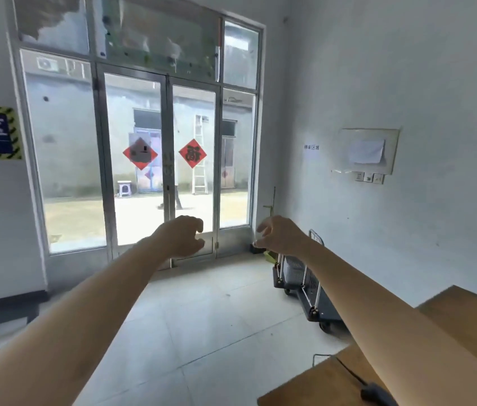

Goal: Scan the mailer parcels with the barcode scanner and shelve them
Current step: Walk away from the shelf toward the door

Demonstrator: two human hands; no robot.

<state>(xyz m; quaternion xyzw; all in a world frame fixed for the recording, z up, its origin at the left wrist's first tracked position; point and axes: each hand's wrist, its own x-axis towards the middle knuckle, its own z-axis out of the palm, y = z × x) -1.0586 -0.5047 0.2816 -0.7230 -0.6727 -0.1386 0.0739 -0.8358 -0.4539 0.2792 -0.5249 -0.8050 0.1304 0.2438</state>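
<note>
Both my arms stretch out in front of me, towards a glass double door. My left hand [184, 235] and my right hand [279, 234] hang in the air with fingers loosely curled, and neither holds anything. No mailer parcel or shelf is in view. A dark object with a black cable [376, 394], perhaps the barcode scanner, lies on the wooden table [319, 385] at the bottom right, partly hidden by my right forearm.
The glass double door [164, 165] with red diamond decorations fills the far wall. A folded platform trolley [304, 285] stands by the right wall. A second wooden surface [471, 309] sits at the right edge. The floor is tiled.
</note>
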